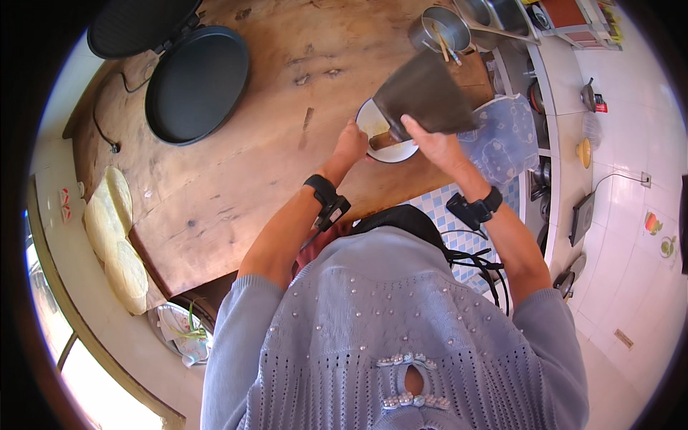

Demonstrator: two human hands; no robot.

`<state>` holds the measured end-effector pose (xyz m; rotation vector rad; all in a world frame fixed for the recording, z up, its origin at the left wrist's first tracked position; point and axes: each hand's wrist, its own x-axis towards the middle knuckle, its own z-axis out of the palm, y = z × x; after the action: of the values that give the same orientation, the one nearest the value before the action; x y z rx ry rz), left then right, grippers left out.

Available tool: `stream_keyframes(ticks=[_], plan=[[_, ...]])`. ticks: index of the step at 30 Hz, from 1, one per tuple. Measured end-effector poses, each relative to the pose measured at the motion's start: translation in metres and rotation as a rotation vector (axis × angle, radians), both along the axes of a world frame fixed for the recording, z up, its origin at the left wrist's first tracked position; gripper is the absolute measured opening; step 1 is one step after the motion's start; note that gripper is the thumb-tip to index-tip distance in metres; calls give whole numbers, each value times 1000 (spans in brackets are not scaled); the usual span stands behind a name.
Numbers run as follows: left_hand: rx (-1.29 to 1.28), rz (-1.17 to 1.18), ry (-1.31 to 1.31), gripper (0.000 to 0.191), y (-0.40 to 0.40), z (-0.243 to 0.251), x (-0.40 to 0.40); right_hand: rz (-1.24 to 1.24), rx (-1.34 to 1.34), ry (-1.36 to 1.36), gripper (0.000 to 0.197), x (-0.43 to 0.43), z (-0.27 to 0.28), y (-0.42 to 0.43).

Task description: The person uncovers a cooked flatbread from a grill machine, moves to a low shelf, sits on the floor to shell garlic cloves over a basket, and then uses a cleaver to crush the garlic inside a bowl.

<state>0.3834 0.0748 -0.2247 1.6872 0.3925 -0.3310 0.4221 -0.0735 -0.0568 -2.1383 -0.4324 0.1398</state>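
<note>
My left hand (352,142) grips the near-left rim of a white enamel bowl (400,153) with a dark blue edge. Yellowish residue shows inside it. A wide, dark cleaver (427,94) is in my right hand (434,149), its blade tilted over the bowl's far right side. My right thumb presses on the blade near its base. The cleaver's brown handle (382,141) points left across the bowl's opening. The blade hides part of the bowl, and the fingers under it are out of sight.
The wooden table (258,161) bears an opened electric griddle (198,86) at left and thin flatbreads (115,236) along its left edge. A metal pot (446,29) with utensils stands at far right. A blue patterned cloth (502,137) hangs over the right side. Black cables (478,260) dangle by my waist.
</note>
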Motion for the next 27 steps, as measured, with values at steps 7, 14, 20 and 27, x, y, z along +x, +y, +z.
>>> stream_keyframes(ticks=[7, 14, 20, 27], plan=[[-61, -71, 103, 26, 6, 45, 5, -30, -43, -133, 17, 4, -7, -9], [-374, -9, 95, 41, 4, 43, 2, 26, -115, -336, 18, 1, -5, 2], [-346, -37, 116, 47, 5, 47, 4, -13, -77, -266, 14, 11, 16, -15], [-284, -33, 152, 45, 1, 46, 1, 64, -228, -341, 16, 2, 14, -20]])
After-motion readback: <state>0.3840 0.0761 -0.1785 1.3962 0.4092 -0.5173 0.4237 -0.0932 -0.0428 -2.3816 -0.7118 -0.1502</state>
